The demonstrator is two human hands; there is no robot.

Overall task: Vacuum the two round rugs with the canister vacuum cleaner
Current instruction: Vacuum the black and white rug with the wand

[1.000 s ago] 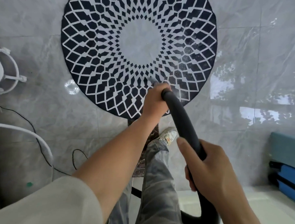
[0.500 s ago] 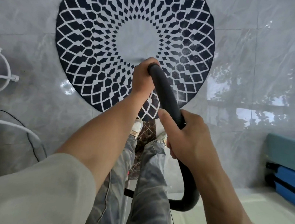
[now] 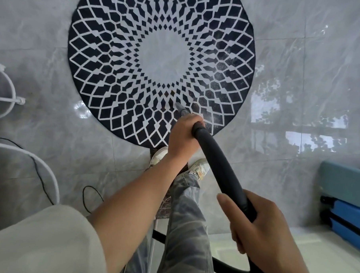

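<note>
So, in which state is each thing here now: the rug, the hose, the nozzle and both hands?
Round black-and-white patterned rug: lies flat on the grey tiled floor.
Black vacuum hose: held by both hands.
Grey nozzle: points at the rug's near part; contact unclear.
Left hand: grips the hose's front end.
Right hand: grips the hose further back.

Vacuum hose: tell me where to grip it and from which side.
Grip the hose in two places, as shown. The left hand wraps its front end from the left, just behind the nozzle, to steer the tip on the rug. The right hand wraps the shaft lower down from the right, just before it curves back.
</note>
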